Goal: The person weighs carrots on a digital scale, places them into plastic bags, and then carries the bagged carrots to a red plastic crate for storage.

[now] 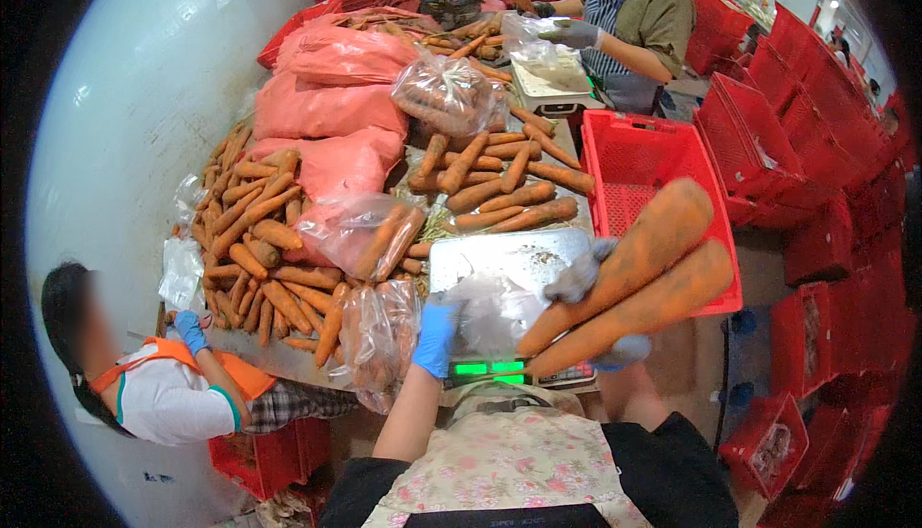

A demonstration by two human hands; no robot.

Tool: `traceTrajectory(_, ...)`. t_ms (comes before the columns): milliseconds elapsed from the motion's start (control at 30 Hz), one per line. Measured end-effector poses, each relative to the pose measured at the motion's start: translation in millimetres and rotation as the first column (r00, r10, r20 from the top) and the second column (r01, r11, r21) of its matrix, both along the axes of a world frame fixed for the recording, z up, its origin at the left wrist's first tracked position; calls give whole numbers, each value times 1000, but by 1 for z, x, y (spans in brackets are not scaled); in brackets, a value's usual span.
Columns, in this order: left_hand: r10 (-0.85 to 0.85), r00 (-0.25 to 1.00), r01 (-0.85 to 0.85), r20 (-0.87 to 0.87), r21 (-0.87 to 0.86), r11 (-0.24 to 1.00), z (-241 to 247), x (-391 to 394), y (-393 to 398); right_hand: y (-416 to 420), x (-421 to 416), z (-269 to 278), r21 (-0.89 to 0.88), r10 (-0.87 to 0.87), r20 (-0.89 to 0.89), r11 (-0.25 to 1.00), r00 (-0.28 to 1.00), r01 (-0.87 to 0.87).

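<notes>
Two large, soil-marked carrots lie side by side in my right hand. Its gloved fingers show above and below them, and their narrow ends point toward the bag. My left hand, in a blue glove, grips the edge of a clear plastic bag, which looks blurred. Under the bag is a digital scale with a metal pan and lit green displays. Left of my left hand stands a clear bag packed with carrots. Another carrot bag lies behind it.
Loose carrots are heaped at left, with more carrots behind the scale. Pink sacks fill the table's middle. A red crate stands at right, near stacked crates. Co-workers stand at left and across the table.
</notes>
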State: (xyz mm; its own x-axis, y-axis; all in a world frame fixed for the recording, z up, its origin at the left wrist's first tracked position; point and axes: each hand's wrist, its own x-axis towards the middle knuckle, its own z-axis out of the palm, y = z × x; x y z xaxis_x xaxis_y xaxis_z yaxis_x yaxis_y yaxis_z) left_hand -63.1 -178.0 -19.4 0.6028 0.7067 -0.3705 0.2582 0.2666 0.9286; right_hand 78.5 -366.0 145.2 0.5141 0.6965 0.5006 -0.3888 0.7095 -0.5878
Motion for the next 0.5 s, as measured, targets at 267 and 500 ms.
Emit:
traceTrajectory(267,58,983,-13,173,-251,968,33,-3,-4,36,-11,-87,-484,167,769,782,617,392)
traceTrajectory(500,289,926,-274,242,-94,957,73,-46,-5,68,4,-110,-447,466,870,602,163,662)
